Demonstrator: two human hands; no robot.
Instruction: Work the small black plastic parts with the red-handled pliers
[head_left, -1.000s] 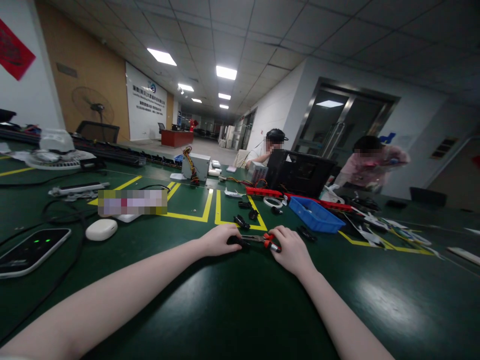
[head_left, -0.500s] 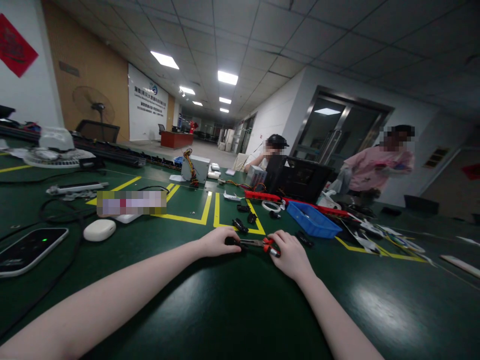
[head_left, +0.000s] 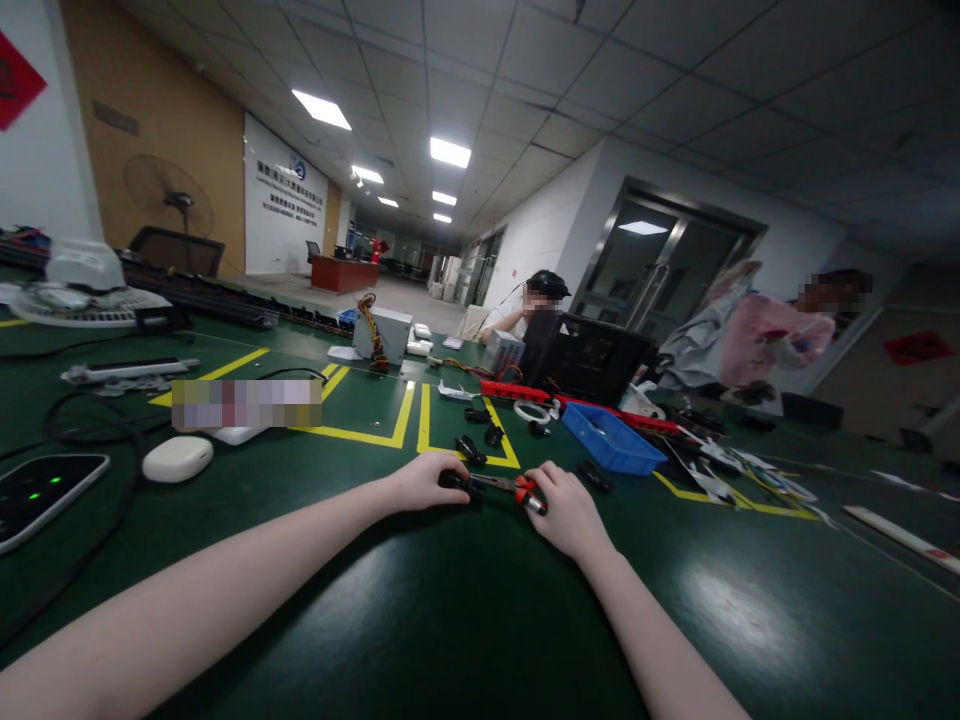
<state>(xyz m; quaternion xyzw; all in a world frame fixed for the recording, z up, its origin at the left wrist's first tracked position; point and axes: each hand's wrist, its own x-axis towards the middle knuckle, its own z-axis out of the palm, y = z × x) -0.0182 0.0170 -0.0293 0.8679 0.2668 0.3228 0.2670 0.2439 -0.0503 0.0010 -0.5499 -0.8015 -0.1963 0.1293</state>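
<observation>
Both my arms reach out over a dark green table. My right hand is closed round the red handles of a pair of pliers that lies near the table surface. The metal jaws point left toward my left hand, whose curled fingers pinch a small black part at the plier tips. Several similar black parts lie just beyond, by the yellow floor-tape lines.
A blue tray, a black computer case, red strips, a power supply and loose cables lie further back. At left sit a white oval case and a dark device with green lights. Two people are at the far side.
My hands, the pliers and the black part keep the same grip. The view has shifted slightly left. The person in pink at the back right has straightened up and moved right.
</observation>
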